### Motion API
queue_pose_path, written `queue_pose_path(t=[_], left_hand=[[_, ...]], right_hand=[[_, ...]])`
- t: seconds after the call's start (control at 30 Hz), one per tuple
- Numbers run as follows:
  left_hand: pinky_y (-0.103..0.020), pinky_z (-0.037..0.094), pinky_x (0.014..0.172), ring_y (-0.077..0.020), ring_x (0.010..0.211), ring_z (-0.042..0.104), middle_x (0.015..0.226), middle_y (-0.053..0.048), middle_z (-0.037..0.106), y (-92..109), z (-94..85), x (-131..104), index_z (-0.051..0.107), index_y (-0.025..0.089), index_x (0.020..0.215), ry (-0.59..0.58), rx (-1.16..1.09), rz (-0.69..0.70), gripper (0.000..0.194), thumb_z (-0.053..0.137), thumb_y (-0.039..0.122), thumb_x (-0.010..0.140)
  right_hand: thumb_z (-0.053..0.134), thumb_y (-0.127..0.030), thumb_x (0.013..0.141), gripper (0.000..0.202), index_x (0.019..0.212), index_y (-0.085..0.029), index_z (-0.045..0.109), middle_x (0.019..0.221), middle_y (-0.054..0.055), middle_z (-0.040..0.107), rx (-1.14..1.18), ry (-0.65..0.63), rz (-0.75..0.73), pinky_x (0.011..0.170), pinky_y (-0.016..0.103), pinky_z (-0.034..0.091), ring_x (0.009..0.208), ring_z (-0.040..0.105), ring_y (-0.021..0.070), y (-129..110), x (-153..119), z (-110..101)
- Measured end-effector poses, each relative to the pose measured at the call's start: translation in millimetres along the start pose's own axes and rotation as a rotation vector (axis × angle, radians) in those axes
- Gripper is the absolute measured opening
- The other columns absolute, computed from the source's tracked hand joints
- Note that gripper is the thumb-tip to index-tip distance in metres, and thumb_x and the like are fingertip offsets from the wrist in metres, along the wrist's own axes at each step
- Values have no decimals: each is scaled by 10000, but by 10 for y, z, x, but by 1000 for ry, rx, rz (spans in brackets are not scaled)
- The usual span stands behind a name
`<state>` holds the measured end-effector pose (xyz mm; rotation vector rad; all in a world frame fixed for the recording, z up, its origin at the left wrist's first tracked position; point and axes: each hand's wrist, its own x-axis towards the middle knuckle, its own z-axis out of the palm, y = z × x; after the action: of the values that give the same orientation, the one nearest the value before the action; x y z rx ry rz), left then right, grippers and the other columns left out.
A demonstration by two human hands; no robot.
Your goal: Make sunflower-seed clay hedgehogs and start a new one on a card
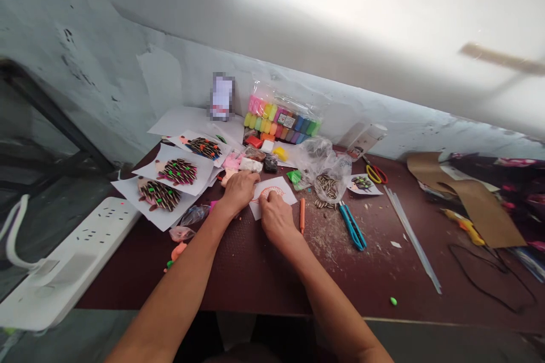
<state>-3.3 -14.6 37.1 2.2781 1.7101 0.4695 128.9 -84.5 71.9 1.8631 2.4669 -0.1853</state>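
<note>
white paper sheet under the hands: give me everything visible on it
The white paper sheet lies flat on the dark brown table, slightly skewed. It bears a rounded orange-pink outline drawing, partly hidden. The left hand rests on its left edge, the right hand covers its lower middle. An orange pen lies just right of it.

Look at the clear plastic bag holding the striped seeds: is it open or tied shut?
Open. The plastic bag gapes loosely with no knot, and a few striped seeds lie spilled on the table beside it.
</note>
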Motion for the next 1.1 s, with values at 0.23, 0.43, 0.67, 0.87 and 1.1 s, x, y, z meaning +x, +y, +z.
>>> queue_pose_path(t=[0.23, 0.43, 0.67, 0.87, 1.1], left_hand=[[-334, 483, 870, -253, 1001, 658, 1045, -114, 718, -19, 38, 9, 757, 214, 1063, -4, -17, 3, 300, 516, 147, 899], [-329, 479, 857, -253, 990, 661, 1038, -117, 726, -3, 17, 7, 762, 211, 1058, -13, 11, 8, 301, 499, 164, 919], [-321, 479, 841, -249, 976, 662, 1019, -110, 731, -9, 30, 8, 770, 218, 1046, -10, 35, 9, 302, 501, 172, 916], [-312, 484, 860, -240, 1009, 658, 1020, -102, 730, 7, 15, 9, 769, 218, 1041, -28, 54, 9, 312, 490, 156, 914], [-335, 483, 885, -248, 1037, 647, 1062, -99, 714, 34, -12, 1, 745, 223, 1102, -56, 56, -3, 318, 488, 158, 927]], right_hand=[[369, -43, 951, 369, 1264, -103, 557, 1120, 201, 618, -100, 18, -25, 787, 357, 505, 998, 595, 267, -56, -98, 112], [381, -44, 960, 352, 1262, -105, 551, 1129, 193, 613, -132, 11, -31, 809, 348, 494, 990, 593, 253, -74, -120, 123], [371, -80, 980, 385, 1289, -144, 591, 1118, 160, 626, -43, -10, -58, 779, 323, 457, 970, 593, 251, -9, -212, 10], [369, -121, 992, 386, 1264, -203, 631, 1079, 109, 618, 57, 25, -27, 758, 288, 399, 931, 575, 218, 37, -273, 26], [361, -119, 990, 443, 1360, -241, 571, 1116, 113, 596, 1, 12, 15, 769, 292, 383, 975, 561, 230, 72, -185, 72]])
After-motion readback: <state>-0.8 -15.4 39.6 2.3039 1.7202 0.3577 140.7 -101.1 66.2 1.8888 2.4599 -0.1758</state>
